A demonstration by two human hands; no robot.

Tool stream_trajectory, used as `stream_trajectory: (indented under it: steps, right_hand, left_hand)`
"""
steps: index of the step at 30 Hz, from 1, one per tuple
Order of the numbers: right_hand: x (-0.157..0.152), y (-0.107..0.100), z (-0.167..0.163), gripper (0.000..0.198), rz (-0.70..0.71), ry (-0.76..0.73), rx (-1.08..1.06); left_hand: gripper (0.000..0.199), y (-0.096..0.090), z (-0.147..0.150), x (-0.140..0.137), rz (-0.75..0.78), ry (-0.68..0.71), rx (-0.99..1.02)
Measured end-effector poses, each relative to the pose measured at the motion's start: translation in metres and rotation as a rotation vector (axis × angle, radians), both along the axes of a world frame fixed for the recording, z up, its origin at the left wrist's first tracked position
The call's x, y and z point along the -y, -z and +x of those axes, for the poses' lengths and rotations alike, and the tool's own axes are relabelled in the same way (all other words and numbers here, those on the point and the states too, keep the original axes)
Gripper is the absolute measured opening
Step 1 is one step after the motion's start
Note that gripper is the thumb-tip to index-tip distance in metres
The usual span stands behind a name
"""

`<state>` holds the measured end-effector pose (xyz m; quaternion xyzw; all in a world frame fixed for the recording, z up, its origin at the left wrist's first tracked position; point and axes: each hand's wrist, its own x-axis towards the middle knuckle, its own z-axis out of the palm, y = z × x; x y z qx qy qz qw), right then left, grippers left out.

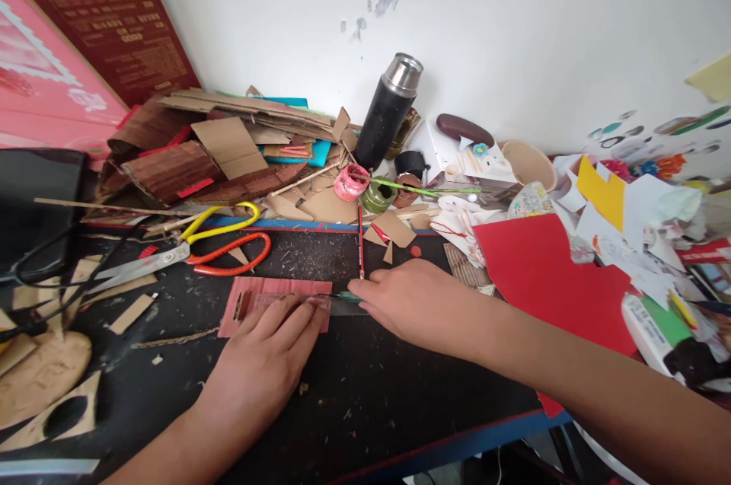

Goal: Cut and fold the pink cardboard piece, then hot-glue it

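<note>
My left hand [268, 352] lies with its fingers stretched out over a piece of pink cardboard [245, 291], pressing it to the black table. A clear strip, perhaps a ruler, runs from under these fingers towards the right. My right hand [405, 306] is closed around a slim green-handled craft knife [347, 297]; its dark front end points left to the card's right edge, near my left fingertips. A small brown strip [243, 305] shows on the card's left part. Just beyond my right hand lies a red pencil [361, 241].
Large scissors [199, 247] with yellow and red handles lie left. Behind are cardboard scraps [228, 146], paint jars [350, 182] and a black thermos [388, 112]. Red paper [548, 272] spreads at right. Cardboard offcuts [46, 371] lie at far left; the table's blue edge [457, 451] is nearest me.
</note>
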<state>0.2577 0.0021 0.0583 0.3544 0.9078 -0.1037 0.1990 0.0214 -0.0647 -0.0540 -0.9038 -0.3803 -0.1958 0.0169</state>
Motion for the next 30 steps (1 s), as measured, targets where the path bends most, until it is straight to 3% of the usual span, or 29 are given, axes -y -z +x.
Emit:
stream_trajectory:
  steps: [24, 30]
  right_hand:
    - [-0.002, 0.003, -0.008, 0.017, 0.001, -0.024, -0.002]
    - [0.005, 0.003, -0.014, 0.018, 0.092, -0.051, -0.011]
  left_hand:
    - [0.038, -0.003, 0.0, -0.003, 0.03, 0.017, -0.004]
    - [0.037, -0.006, -0.002, -0.005, 0.048, 0.042, -0.01]
